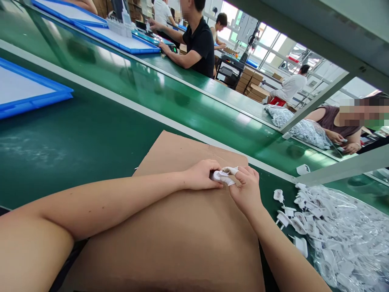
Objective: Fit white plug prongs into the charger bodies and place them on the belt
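Over a brown cardboard sheet (170, 227), my left hand (202, 174) is closed on a small white plastic piece (217, 175) that shows a dark side near my fingers. My right hand (247, 188) meets it from the right, thumb and finger pinched on its edge. White finger cots (231, 170) cover those fingertips and hide part of the piece, so its exact kind is unclear. To the right lie loose white plastic plug parts (283, 219), some with prongs.
A heap of white parts in clear plastic bags (349, 235) fills the right side. Blue-edged trays (33, 101) stand at left. A grey metal post (343, 166) and overhead shelf (319, 36) frame the right. Several people work across the green bench (100, 150).
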A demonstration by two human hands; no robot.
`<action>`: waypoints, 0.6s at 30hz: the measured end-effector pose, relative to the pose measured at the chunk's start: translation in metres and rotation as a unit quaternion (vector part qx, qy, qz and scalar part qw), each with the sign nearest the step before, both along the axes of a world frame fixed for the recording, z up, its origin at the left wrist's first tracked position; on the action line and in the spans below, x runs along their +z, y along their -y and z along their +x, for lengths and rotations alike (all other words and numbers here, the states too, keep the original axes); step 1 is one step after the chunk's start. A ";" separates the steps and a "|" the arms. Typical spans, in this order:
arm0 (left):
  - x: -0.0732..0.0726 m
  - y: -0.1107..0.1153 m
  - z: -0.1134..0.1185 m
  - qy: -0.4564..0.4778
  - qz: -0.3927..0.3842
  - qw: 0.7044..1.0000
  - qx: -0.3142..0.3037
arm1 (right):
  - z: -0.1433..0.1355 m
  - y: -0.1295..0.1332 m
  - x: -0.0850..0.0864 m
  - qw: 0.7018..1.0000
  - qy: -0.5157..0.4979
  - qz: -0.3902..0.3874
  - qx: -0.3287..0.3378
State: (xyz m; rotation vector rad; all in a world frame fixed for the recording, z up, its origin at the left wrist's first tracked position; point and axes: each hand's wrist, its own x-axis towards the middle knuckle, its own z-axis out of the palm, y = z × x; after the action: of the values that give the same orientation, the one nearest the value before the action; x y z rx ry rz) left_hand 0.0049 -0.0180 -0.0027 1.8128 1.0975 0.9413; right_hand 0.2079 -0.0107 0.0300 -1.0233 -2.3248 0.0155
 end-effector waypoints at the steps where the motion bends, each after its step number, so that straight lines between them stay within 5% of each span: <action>1: 0.001 0.001 0.000 0.022 -0.024 0.999 0.010 | 0.000 0.000 0.001 1.000 0.004 0.004 -0.002; 4: 0.008 0.004 -0.003 0.078 -0.064 0.995 -0.010 | 0.000 0.002 -0.002 1.000 -0.011 -0.007 -0.014; 9: 0.020 0.004 -0.020 0.037 -0.090 0.986 -0.136 | 0.004 0.004 -0.012 0.990 -0.095 -0.104 0.014; 13: 0.017 0.002 -0.026 0.016 -0.159 0.979 -0.128 | 0.005 0.008 -0.011 0.974 -0.164 -0.152 0.039; 18: 0.011 0.000 -0.029 -0.031 -0.137 0.977 -0.161 | 0.002 0.015 -0.006 0.959 -0.189 -0.209 0.040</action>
State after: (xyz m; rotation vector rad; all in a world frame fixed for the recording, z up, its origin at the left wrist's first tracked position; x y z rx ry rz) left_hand -0.0245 -0.0175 0.0084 1.7308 0.8849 0.5184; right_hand 0.2094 -0.0254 0.0236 -1.0142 -2.0439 0.7001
